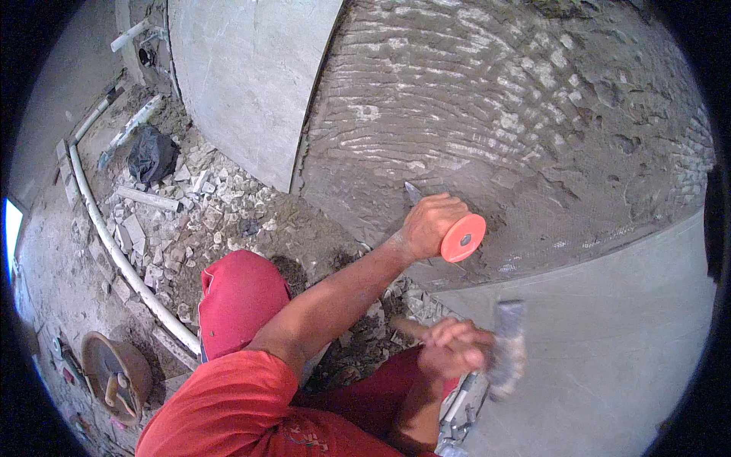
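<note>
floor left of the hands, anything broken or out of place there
Yes: jagged grey rubble lies strewn beside the upper grey tile, with crumpled dark plastic near it. It looks untidy because the pieces are broken and scattered loose. Nothing clearly odd about the left hand's chisel; the right hand's hammer is blurred.

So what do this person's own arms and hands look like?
A short red sleeve covers the left upper arm; both forearms are bare. The left hand and the motion-blurred right hand are ungloved. No watch shows.
</note>
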A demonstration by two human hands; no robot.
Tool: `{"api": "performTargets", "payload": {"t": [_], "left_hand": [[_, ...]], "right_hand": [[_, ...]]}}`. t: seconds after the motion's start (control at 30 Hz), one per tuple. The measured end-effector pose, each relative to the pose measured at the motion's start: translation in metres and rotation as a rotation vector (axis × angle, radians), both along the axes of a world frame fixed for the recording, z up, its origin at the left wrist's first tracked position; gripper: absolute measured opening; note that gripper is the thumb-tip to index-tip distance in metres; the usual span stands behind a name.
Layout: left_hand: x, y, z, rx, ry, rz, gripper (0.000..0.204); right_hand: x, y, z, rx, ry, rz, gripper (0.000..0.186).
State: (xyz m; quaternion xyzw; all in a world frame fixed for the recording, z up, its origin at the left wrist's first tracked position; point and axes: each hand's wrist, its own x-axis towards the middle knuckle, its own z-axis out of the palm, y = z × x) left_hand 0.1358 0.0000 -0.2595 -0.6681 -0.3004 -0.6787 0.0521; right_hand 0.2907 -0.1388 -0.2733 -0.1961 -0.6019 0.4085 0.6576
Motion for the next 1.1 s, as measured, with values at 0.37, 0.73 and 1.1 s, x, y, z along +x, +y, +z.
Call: {"api": "performTargets", "payload": {"t": [0.37,0.73,1.1], "left_hand": [[-0.01,-0.016,-0.002,-0.085,0.111,-0.074,0.02],[0.008,-0.009,0.056,0.145,0.053,-0.138,0.02],[0.011,-0.002,0.044,0.112,0.045,-0.06,0.019]], "right_hand": [[0.007,0.008,-0.022,-0.495,-0.108,-0.308,0.044],[0.013,-0.032,0.049,0.095,0.246,0.006,0.053],[-0.003,-0.035,0.07,-0.047,0.386,-0.148,0.069]]}}
